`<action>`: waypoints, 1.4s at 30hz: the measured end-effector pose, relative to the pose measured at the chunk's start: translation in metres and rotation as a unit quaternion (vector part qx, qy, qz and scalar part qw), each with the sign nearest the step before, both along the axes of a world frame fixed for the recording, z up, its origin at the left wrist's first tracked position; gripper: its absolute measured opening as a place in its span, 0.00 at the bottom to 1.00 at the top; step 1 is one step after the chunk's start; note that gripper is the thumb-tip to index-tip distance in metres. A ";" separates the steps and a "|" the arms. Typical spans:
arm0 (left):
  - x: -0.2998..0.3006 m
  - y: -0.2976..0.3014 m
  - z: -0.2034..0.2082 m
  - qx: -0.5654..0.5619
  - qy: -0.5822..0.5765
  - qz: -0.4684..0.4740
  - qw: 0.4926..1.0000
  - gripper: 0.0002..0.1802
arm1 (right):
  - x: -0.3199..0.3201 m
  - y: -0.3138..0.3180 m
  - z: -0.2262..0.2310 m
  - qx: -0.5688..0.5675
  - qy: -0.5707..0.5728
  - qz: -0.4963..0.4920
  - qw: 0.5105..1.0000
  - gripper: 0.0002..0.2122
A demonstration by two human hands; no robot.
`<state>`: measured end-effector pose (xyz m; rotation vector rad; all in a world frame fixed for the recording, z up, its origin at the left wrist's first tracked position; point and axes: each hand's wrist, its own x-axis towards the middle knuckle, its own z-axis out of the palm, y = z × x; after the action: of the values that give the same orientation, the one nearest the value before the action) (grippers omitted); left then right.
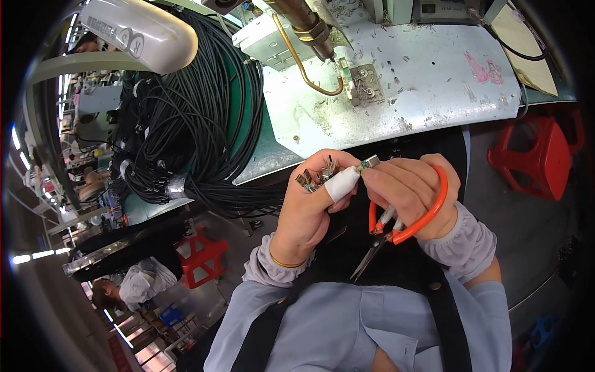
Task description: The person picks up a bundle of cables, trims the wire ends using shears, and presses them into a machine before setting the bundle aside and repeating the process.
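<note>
My left hand (300,217) is closed around several small metal cable connectors (317,178), whose ends poke up between its fingers. White tape (342,185) wraps its thumb. At that thumb's tip, the fingertips of both hands meet at one metal connector (370,162) with small coloured wires at its base. Scissors (427,218) with orange-red handles hang from my right hand (412,189), a loop around its fingers and the blades pointing down toward my lap. The right fingertips pinch close to the connector. Which hand bears its weight I cannot tell.
Ahead is a metal worktable (434,93) with a machine nozzle (310,31) above a small fixture (362,84) and scattered metal bits. Bundled black cables (192,111) lie at left below a white lamp (142,34). Red stools (536,155) stand on the floor; another person (145,285) sits at left.
</note>
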<state>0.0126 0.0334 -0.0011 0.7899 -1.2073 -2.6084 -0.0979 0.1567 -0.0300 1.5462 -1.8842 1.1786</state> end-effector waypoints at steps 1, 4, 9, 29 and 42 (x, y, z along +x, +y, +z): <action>0.000 0.000 0.000 -0.001 -0.007 -0.006 1.000 0.08 | 0.000 -0.001 0.000 -0.001 -0.007 0.007 1.000 0.20; -0.002 -0.001 0.001 -0.017 0.003 0.009 1.000 0.08 | 0.001 -0.002 0.000 -0.001 -0.021 0.020 1.000 0.19; -0.004 0.002 0.003 -0.086 0.021 0.021 0.996 0.08 | 0.000 -0.009 -0.010 -0.021 -0.037 0.041 0.998 0.17; -0.007 0.006 0.003 -0.103 0.011 0.038 0.994 0.09 | -0.004 -0.014 -0.002 -0.096 -0.209 0.122 0.965 0.10; -0.004 -0.002 0.001 -0.039 0.017 0.006 0.999 0.08 | -0.010 -0.009 -0.001 0.050 -0.214 0.168 0.961 0.06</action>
<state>0.0083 0.0318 0.0004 0.7321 -1.2820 -2.5381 -0.1075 0.1477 -0.0305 1.8335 -2.0176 1.7065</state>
